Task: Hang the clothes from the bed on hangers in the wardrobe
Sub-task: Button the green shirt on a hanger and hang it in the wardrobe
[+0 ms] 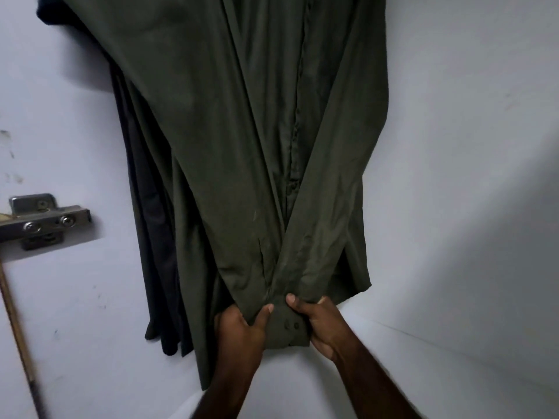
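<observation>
One olive-green shirt (242,146) hung inside the white wardrobe (469,146), with bare wall open to its right and below its hem. The two hands were closed on its sleeve ends (286,328), drawn together at the near edge: left hand (239,331) and right hand (320,322), thumbs on top. Darker clothes (151,252), perhaps two, hung behind on the left. One metal hinge (45,219) sat at the far left.

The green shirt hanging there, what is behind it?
Behind the green shirt hang darker clothes, with only their left edges and lower hems showing past it. The shirt covers the rest, so their number and kind cannot be told.
</observation>
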